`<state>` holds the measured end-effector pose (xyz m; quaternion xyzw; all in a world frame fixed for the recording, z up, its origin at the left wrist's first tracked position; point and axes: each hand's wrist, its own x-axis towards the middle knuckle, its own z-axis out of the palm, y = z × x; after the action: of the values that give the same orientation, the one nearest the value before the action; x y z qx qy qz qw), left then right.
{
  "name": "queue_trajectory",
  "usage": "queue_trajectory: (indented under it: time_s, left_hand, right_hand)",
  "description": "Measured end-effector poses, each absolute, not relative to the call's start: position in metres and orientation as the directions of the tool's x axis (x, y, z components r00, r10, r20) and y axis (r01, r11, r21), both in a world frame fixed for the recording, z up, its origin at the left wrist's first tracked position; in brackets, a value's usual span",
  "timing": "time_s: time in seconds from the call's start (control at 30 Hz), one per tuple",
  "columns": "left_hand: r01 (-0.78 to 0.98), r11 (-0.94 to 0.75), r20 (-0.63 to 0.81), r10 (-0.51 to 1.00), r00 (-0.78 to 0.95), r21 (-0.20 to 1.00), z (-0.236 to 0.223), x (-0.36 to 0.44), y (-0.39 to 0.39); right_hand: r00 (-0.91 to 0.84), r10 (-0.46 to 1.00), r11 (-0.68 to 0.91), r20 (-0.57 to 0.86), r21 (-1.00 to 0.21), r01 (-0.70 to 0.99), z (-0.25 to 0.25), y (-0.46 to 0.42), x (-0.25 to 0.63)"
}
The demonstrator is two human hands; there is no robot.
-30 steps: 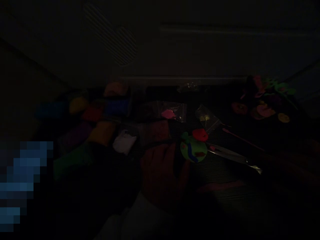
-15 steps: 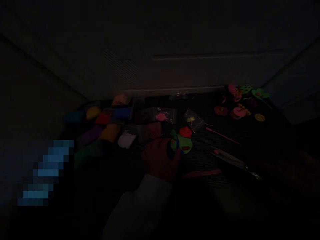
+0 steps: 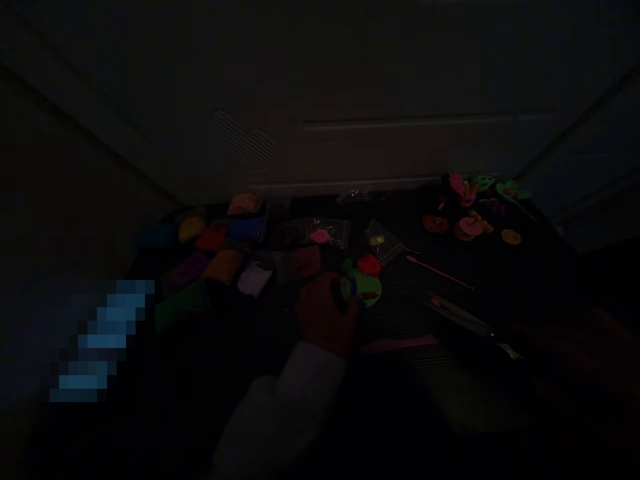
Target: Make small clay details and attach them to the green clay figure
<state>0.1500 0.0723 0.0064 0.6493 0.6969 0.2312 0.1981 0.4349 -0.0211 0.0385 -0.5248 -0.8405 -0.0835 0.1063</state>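
Note:
The picture is very dark. My left hand (image 3: 325, 315) is closed at the left edge of a flat green clay figure (image 3: 370, 283) with a blue band and a dark red strip. A red clay piece (image 3: 369, 265) touches its top. To the right, metal scissors (image 3: 463, 318) point left with their blades slightly apart, and a small pink bit (image 3: 435, 302) is at the tips. My right hand (image 3: 575, 347) is a dim shape at the handle end, its fingers mostly lost in shadow. Between the hands lies a pink plastic clay tool (image 3: 400, 344).
Several bags of coloured clay, such as a white bag (image 3: 255, 278), lie at the left. Behind the figure are a bag with pink clay (image 3: 321, 236) and another clear bag (image 3: 383, 241). A thin pink stick (image 3: 440, 272) and finished clay figures (image 3: 469, 228) are at the right.
The view has shifted slightly and become darker. The scissors, with the pink bit, have moved a little right relative to the pink stick. My left hand stays at the green figure.

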Motion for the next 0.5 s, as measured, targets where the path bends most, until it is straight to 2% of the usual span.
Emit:
queue_trajectory:
  time_s: [0.13, 0.3, 0.5]
  left_hand:
    - [0.756, 0.034, -0.003, 0.999, -0.042, 0.654, 0.0056, 0.1518, 0.0757]
    - [0.696, 0.014, 0.01, 0.999, -0.031, 0.717, 0.0033, 0.1529, 0.0772]
    - [0.509, 0.013, -0.006, 1.0, -0.015, 0.861, 0.0021, 0.159, 0.0776]
  right_hand:
    - [-0.484, 0.851, 0.484, 0.204, 0.054, 0.874, 0.0387, -0.0215, 0.4405]
    - [-0.452, 0.867, 0.453, 0.21, 0.046, 0.89, 0.0379, -0.0229, 0.4422]
    - [-0.442, 0.873, 0.439, 0.204, 0.063, 0.896, 0.0348, -0.025, 0.4447]
